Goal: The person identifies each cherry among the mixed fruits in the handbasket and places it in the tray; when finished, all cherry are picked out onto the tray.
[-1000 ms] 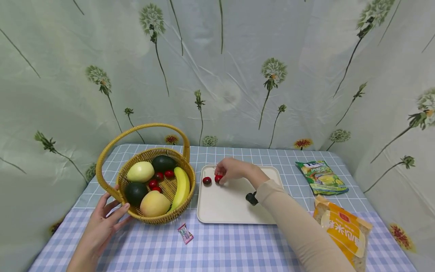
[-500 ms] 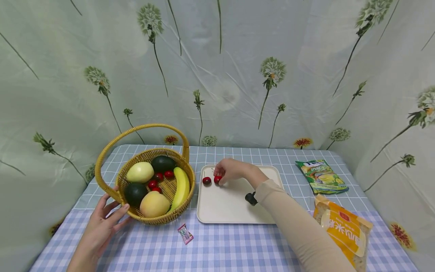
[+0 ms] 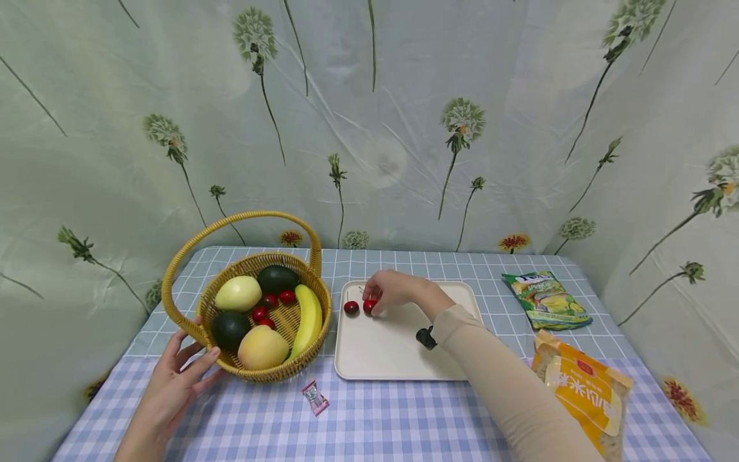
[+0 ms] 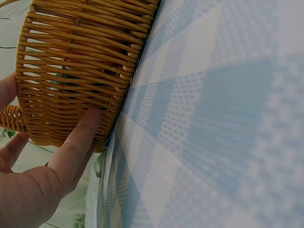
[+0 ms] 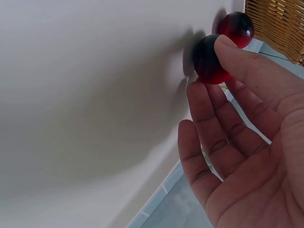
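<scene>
In the head view, my right hand (image 3: pixel 391 287) pinches a dark red cherry (image 3: pixel 369 307) at the tray's left part. Its thumb lies over the cherry (image 5: pixel 208 61) in the right wrist view, with fingertips on the other side. A second cherry (image 3: pixel 351 308) sits just left of it on the cream tray (image 3: pixel 398 359). My left hand (image 3: pixel 181 378) rests on the near left side of the wicker basket (image 3: pixel 277 372), fingers spread about the handle's base. One long straight finger (image 4: pixel 76 147) touches the woven wall in the left wrist view.
The basket holds a banana (image 3: pixel 308 321), a peach (image 3: pixel 263 347), a pale yellow fruit (image 3: pixel 238 293), two dark green fruits and several cherries. A small wrapped candy (image 3: pixel 315 398) lies in front. A green snack packet (image 3: pixel 545 301) and an orange bag (image 3: pixel 583 391) lie right.
Both hands stay in nearly the same place. The right hand keeps its pinch on the cherry, which has shifted very slightly left in the view.
</scene>
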The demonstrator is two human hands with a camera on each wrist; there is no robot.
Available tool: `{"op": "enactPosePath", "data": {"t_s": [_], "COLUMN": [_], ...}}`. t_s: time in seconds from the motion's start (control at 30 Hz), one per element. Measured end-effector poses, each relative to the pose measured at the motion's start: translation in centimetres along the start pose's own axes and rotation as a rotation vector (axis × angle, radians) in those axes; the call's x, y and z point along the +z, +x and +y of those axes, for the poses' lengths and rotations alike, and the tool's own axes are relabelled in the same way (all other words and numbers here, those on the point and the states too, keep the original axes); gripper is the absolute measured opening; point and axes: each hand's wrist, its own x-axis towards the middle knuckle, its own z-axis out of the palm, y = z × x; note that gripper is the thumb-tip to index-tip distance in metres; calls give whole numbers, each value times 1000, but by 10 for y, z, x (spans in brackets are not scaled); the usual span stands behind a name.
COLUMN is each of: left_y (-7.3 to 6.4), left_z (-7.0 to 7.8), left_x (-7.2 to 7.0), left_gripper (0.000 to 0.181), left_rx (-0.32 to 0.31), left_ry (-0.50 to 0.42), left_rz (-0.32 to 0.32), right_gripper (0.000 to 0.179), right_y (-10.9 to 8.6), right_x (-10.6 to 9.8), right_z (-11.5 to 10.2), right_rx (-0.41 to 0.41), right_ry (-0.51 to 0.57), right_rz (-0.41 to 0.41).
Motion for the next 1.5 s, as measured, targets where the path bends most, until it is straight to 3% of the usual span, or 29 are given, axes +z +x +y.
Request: {"op": "enactPosePath", "data": {"t_s": [0.33, 0.67, 1.0, 1.2, 1.5], "left_y": [-3, -5, -2, -1, -2], "left_z": [-5, -8, -2, 1, 3], "left_x": [-3, -4, -1, 1, 2], "left_gripper": [77, 76, 75, 77, 77], "left_rx": [-32, -17, -40, -43, -33], "left_ry": [10, 0, 13, 21, 31], "left_rz": [19, 17, 21, 28, 31], "right_gripper": [28, 35, 32, 29, 27], "right_y": [3, 4, 0, 4, 20], "right_x": [3, 6, -16, -26, -26], "right_z": [-3, -4, -9, -27, -73], "right_rx": [5, 13, -23, -74, -180], "right_ry": [-6, 6, -63, -70, -97], "right_rz": [-7, -5, 25, 27, -21]}}
